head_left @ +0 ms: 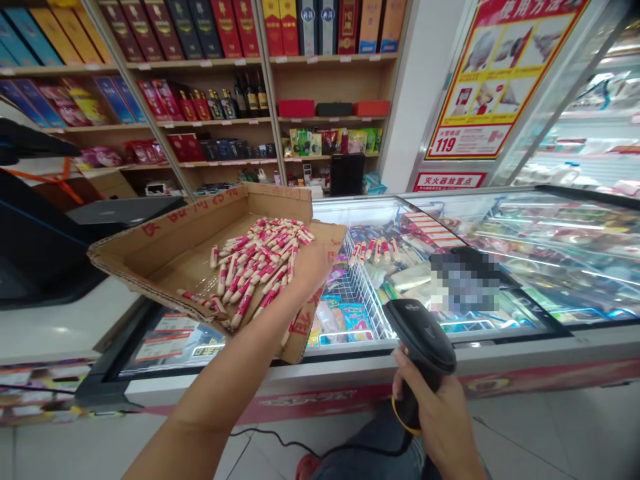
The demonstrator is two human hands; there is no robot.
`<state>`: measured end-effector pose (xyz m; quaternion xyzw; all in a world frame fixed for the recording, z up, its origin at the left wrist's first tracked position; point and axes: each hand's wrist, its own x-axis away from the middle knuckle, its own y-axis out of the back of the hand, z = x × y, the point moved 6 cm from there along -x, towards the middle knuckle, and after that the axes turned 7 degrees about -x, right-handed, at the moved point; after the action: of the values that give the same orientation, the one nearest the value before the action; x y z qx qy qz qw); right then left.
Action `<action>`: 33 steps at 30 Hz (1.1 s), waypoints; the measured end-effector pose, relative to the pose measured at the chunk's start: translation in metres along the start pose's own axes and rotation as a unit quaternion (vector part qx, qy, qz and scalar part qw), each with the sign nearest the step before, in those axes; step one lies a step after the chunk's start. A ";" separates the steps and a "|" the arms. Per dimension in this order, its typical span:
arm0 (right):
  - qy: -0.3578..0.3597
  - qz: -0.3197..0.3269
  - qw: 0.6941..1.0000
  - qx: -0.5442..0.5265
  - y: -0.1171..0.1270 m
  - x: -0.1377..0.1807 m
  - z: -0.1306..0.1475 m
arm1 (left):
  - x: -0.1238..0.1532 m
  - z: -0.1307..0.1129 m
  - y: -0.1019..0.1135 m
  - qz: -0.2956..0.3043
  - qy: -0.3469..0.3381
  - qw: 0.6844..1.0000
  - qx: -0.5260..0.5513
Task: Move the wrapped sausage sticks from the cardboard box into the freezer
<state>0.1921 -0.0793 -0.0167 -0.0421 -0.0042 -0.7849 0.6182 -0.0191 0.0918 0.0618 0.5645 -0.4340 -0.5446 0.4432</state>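
My right hand (443,417) is wrapped round the handle of a black barcode scanner (423,337), held upright before the freezer with its cable hanging down. My left hand (314,263) reaches over the right side of an open cardboard box (187,230), beside a heap of small wrapped sausages (260,260) with red labels. Its fingers are smeared and partly hidden, so what they hold does not show. To the right of the box, several more sausages (377,250) lie in a row on the freezer glass.
The box rests on a chest freezer (480,350) with glass lids and wire baskets (367,303). A black device (35,247) stands on the counter at left. Shelves (330,60) of boxed goods line the back. The scanner cable (290,443) trails low in front.
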 end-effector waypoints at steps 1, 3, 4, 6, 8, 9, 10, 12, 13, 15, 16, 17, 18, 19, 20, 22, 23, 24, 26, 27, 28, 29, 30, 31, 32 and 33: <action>0.000 0.003 1.000 -0.007 -0.001 0.001 0.000 | 0.009 0.014 0.006 0.010 0.010 1.000 -0.008; 0.000 0.009 1.000 -0.022 -0.002 0.003 -0.002 | 0.030 0.039 0.016 0.039 0.024 0.999 -0.020; -0.002 0.013 1.000 -0.026 -0.003 0.005 -0.003 | 0.041 0.049 0.019 0.049 0.031 0.998 -0.024; -0.006 0.019 0.999 -0.028 -0.004 0.007 -0.005 | 0.065 0.063 0.023 0.055 0.045 0.997 -0.041; -0.010 0.018 0.999 -0.025 -0.003 0.010 -0.006 | 0.090 0.069 0.022 0.052 0.065 0.995 -0.047; -0.011 0.015 1.000 -0.024 -0.003 0.011 -0.007 | 0.101 0.069 0.019 0.060 0.074 0.994 -0.046; -0.012 0.014 1.000 -0.025 -0.002 0.012 -0.007 | 0.112 0.068 0.014 0.064 0.081 0.994 -0.039; -0.011 0.013 0.999 -0.033 -0.001 0.015 -0.007 | 0.131 0.063 0.003 0.077 0.084 0.993 -0.026; -0.010 0.014 0.999 -0.037 -0.001 0.016 -0.007 | 0.138 0.061 -0.003 0.087 0.086 0.992 -0.018; -0.008 0.013 0.999 -0.042 -0.001 0.017 -0.007 | 0.148 0.057 -0.014 0.101 0.089 0.991 0.001; -0.009 0.012 0.999 -0.044 -0.002 0.017 -0.008 | 0.151 0.056 -0.018 0.107 0.091 0.990 0.011; -0.011 0.010 0.999 -0.046 -0.002 0.018 -0.008 | 0.152 0.057 -0.021 0.111 0.094 0.989 0.020; -0.012 0.010 0.999 -0.049 -0.003 0.018 -0.009 | 0.153 0.058 -0.022 0.112 0.098 0.989 0.027; -0.012 0.012 0.998 -0.052 -0.004 0.018 -0.009 | 0.153 0.060 -0.022 0.109 0.103 0.988 0.031; -0.011 0.014 0.998 -0.055 -0.004 0.018 -0.010 | 0.152 0.063 -0.019 0.101 0.109 0.988 0.037; -0.008 0.019 0.998 -0.057 -0.006 0.017 -0.010 | 0.148 0.067 -0.011 0.071 0.117 0.988 0.067; -0.008 0.022 0.998 -0.058 -0.006 0.017 -0.009 | 0.144 0.068 -0.006 0.057 0.115 0.987 0.101; -0.007 0.023 0.998 -0.060 -0.007 0.017 -0.009 | 0.140 0.067 -0.002 0.051 0.108 0.981 0.152; -0.003 0.024 0.998 -0.064 -0.007 0.017 -0.006 | 0.128 0.059 0.001 0.077 0.079 0.946 0.305; -0.001 0.023 0.998 -0.066 -0.007 0.017 -0.005 | 0.121 0.051 0.001 0.106 0.062 0.911 0.394; 0.001 0.022 0.997 -0.067 -0.008 0.017 -0.003 | 0.113 0.042 0.001 0.139 0.048 0.866 0.479; 0.004 0.021 0.998 -0.067 -0.007 0.016 -0.002 | 0.106 0.033 0.001 0.171 0.038 0.815 0.552; 0.005 0.019 0.998 -0.065 -0.007 0.016 -0.001 | 0.098 0.024 0.001 0.201 0.036 0.768 0.607; 0.006 0.016 0.998 -0.062 -0.007 0.015 0.000 | 0.090 0.016 0.000 0.228 0.034 0.728 0.646; 0.006 0.014 0.998 -0.059 -0.007 0.015 0.001 | 0.083 0.008 -0.001 0.251 0.031 0.695 0.673; 0.007 0.012 0.998 -0.058 -0.006 0.014 0.002 | 0.076 0.001 -0.001 0.269 0.026 0.670 0.692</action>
<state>0.1828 -0.0910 -0.0136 -0.0729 0.0463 -0.7768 0.6238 -0.0173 0.0180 0.0430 0.5817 -0.8079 0.0692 0.0641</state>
